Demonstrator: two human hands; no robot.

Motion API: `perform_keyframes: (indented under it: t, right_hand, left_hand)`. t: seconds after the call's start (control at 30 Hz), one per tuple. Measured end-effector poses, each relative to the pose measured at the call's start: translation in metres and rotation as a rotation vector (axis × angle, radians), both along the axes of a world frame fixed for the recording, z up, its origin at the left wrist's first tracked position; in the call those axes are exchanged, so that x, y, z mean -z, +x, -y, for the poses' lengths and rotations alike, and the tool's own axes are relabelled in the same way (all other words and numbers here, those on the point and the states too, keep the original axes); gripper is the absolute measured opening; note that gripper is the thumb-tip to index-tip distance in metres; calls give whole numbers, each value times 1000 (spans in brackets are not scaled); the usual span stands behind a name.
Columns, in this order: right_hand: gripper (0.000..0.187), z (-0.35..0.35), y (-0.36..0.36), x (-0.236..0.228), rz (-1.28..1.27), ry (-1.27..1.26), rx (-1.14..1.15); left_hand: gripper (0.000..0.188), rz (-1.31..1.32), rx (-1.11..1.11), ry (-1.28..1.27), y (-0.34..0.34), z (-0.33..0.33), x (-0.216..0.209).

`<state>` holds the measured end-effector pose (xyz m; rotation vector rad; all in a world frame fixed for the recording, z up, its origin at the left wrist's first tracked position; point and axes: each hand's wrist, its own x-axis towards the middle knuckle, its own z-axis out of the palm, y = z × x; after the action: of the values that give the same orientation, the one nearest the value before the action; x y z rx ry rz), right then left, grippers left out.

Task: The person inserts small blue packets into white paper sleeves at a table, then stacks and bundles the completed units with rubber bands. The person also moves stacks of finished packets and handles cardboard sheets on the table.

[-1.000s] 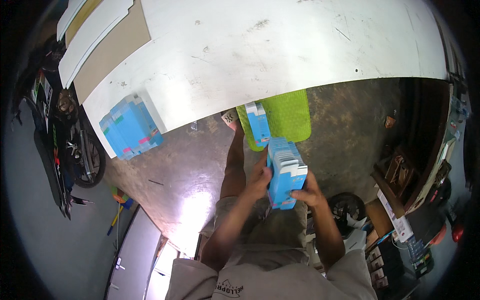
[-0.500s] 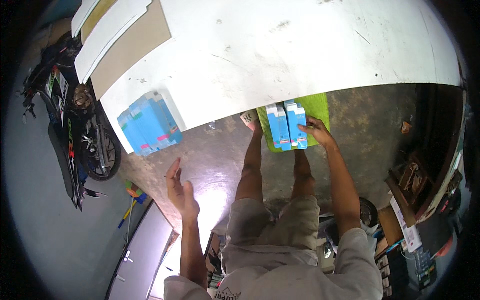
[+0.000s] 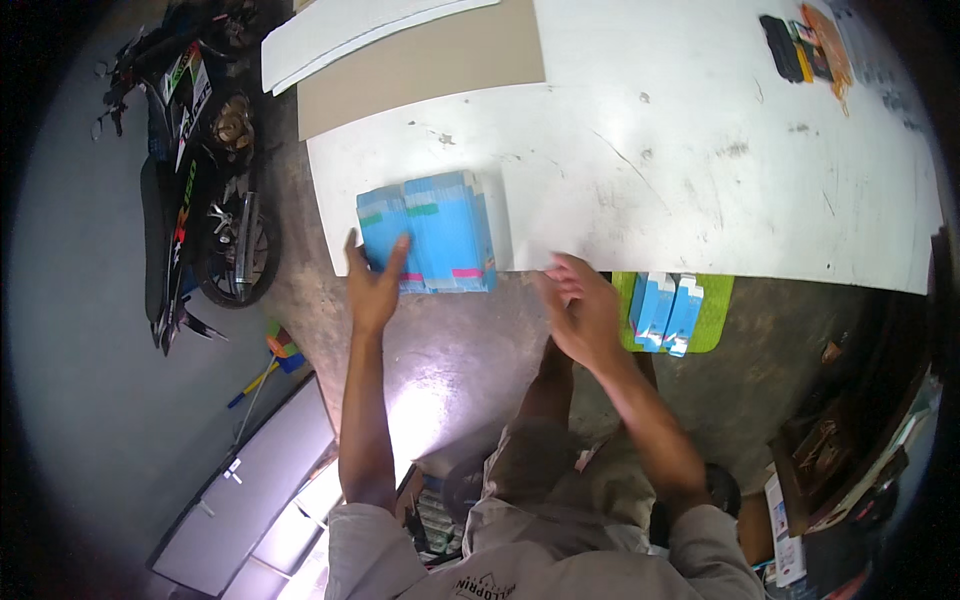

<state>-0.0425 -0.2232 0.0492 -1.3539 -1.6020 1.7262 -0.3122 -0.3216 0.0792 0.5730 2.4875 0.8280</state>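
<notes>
Two side-by-side stacks of flat blue cartons (image 3: 440, 235) lie at the table's front edge on the left. My left hand (image 3: 372, 290) is at their lower left corner, with thumb and fingers spread apart and the thumb over the cartons. My right hand (image 3: 585, 315) is in front of the table edge, between the stacks and a green mat (image 3: 712, 315). Slightly blurred, its fingers are loosely bent and apart, with nothing visible in them. Two rows of blue-and-white boxes (image 3: 668, 312) sit on the mat, below the table edge.
Large flat boards (image 3: 420, 75) lie at the table's far left. Small black and orange items (image 3: 800, 50) are on the white table (image 3: 640, 190) at the far right. A motorcycle (image 3: 190, 190) stands left of the table. A wooden piece of furniture (image 3: 820, 450) is at lower right.
My right hand has let go of the boxes on the mat and moved left. My left hand has come forward to the carton stacks. The view has shifted, showing more of the table's right side.
</notes>
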Motion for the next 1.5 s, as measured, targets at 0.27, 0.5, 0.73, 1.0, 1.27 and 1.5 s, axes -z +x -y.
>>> perform_keyframes:
  t: [0.27,0.5,0.73,1.0,1.27,1.5]
  right_hand:
    - [43,-7,-115,15,188,-83,-187]
    - [42,11,-99,-5,-493,-449,8]
    - [81,-24,-13,-12,-459,-895,-314]
    - [113,23,218,-15,-635,-825,231]
    - [64,-5,373,74,80,-681,437]
    - [63,-1,344,181,268,-400,140]
  left_hand:
    - [83,236,35,74,-13,-4,7]
    - [77,602,-69,416,-23,35,31]
    - [89,890,-3,540,45,16,41]
    - [91,1205,53,474,143,22,11]
    - [62,1148,-2,339,236,76,112]
    - [49,1160,66,335,264,21,206]
